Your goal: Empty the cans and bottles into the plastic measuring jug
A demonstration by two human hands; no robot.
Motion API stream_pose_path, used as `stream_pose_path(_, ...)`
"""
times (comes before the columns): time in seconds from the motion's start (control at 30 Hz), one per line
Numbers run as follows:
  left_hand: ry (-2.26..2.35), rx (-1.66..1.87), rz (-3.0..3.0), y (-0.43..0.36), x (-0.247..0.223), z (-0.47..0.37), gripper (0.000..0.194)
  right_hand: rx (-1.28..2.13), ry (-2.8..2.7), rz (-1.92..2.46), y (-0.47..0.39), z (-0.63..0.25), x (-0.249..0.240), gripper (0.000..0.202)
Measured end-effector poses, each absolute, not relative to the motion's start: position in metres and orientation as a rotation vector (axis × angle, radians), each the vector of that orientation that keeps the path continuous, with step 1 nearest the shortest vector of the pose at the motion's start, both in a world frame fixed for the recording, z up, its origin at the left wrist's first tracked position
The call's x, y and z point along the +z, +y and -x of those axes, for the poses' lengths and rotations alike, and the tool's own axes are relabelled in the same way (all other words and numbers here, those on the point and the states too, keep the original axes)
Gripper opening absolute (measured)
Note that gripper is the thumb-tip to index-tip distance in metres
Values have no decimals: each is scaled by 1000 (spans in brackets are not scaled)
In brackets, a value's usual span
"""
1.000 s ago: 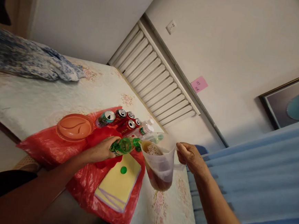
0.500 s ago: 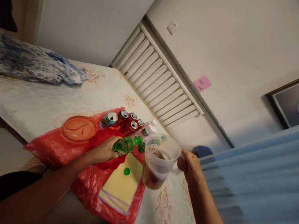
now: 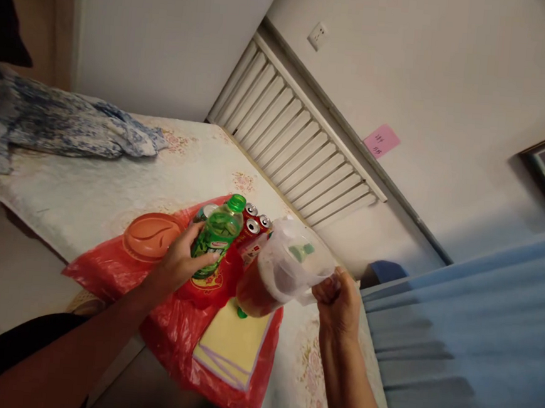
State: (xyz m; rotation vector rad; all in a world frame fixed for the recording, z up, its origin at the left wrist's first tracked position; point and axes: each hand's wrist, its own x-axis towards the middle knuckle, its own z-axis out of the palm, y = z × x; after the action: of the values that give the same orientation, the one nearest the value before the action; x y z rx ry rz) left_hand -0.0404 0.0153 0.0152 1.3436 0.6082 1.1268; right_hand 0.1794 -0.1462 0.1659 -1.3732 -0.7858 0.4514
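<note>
My left hand (image 3: 184, 257) is wrapped round a green plastic bottle (image 3: 218, 234) that has no cap and leans a little to the right. By its handle, my right hand (image 3: 338, 297) grips a clear plastic pitcher (image 3: 286, 265) with reddish-brown liquid inside. The pitcher is tilted and hangs over a folded yellow cloth (image 3: 233, 345), partly covering a green cap (image 3: 242, 313) there. Behind the bottle and the pitcher stand several opened drink cans (image 3: 252, 227), partly hidden. An orange lidded bowl or dish (image 3: 151, 236) lies left of my left hand.
A red plastic bag (image 3: 172, 334) is spread under these things on a flowered tablecloth (image 3: 90, 183). Blue-and-white fabric (image 3: 71, 128) lies at the far left. Beyond the table's back edge is a white radiator (image 3: 301, 137); a blue curtain (image 3: 471, 320) hangs at the right.
The green bottle has turned more upright and moved up, away from the pitcher's rim. The pitcher has shifted left and tilted, now partly over the green cap. The view has shifted slightly.
</note>
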Motion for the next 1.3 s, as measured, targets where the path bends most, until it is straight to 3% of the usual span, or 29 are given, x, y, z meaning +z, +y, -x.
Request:
stream_pose_path(0.43, 751, 1292, -1185, 18, 16, 60, 63, 613, -680, 1165, -78, -137, 87, 44)
stream_pose_path(0.77, 745, 1361, -1213, 20, 12, 69, 61, 565, -724, 1133, -72, -130, 47, 45)
stream_pose_path(0.93, 747, 1344, -1219, 15, 17, 70, 58, 337, -923, 1414, -90, -155, 45, 35)
stream_pose_path(1.1, 720, 1350, -1186, 6, 20, 72, 57, 205, -1049, 1906, -143, -186, 13, 41)
stream_pose_path(1.3, 722, 1342, -1158, -23, 28, 77, 62, 165, -1226, 2139, -179, -175, -33, 53)
